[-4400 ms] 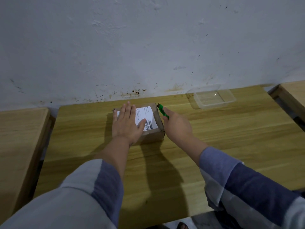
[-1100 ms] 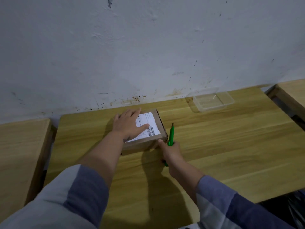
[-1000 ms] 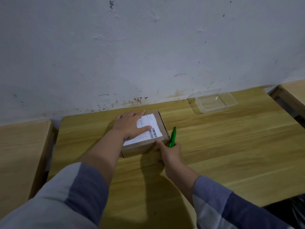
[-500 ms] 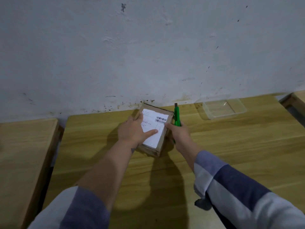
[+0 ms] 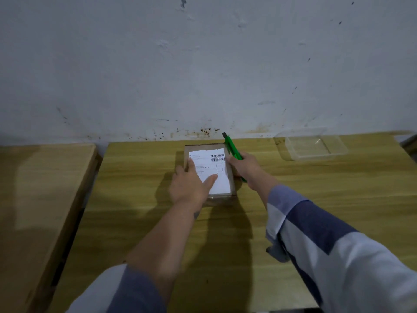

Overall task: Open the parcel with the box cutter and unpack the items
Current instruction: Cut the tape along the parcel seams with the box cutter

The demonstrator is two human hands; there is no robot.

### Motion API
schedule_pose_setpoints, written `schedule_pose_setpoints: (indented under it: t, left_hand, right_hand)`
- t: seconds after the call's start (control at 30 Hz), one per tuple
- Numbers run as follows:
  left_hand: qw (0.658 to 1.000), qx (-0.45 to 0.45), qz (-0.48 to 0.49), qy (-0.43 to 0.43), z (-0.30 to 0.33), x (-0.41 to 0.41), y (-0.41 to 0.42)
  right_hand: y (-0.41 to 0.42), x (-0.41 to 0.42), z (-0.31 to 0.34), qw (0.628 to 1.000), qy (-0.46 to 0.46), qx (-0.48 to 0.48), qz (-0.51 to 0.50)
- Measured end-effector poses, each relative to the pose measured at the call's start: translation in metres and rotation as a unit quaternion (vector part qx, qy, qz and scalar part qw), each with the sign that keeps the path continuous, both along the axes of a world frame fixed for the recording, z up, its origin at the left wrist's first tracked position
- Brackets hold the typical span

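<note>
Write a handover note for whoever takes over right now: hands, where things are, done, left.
Left hand: flat on the parcel, fingers on its white label, pressing it to the table.
Right hand: grips the green box cutter at the parcel's right edge, tip toward the wall.
Clear tub: far right, apart from the parcel.
Done: parcel steadied, cutter in place.
Left: flaps look closed; cut, open, unpack.

Bare room: stained wall [image 5: 203, 64], wooden tables [image 5: 135, 222].
</note>
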State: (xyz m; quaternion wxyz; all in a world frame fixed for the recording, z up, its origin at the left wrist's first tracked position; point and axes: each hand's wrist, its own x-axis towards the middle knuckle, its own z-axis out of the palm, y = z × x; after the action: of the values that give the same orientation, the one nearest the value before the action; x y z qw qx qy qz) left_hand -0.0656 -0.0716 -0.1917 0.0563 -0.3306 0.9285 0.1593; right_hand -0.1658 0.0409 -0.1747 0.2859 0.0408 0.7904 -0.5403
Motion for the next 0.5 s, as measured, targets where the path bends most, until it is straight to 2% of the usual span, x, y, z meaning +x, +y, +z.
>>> schedule_pose_setpoints:
  t: [0.13, 0.23, 0.5]
  left_hand:
    - [1.000, 0.015, -0.015, 0.022, -0.005, 0.003, 0.000]
    - [0.999, -0.003, -0.045, 0.031, -0.006, 0.002, -0.001]
    - [0.976, -0.052, -0.208, 0.040, -0.008, -0.018, -0.006]
  right_hand:
    - [0.015, 0.007, 0.000, 0.999, 0.039, 0.010, 0.031]
    - [0.030, 0.010, 0.001, 0.999, 0.023, 0.023, 0.034]
    - [0.058, 0.014, -0.006, 1.000, 0.025, 0.016, -0.002]
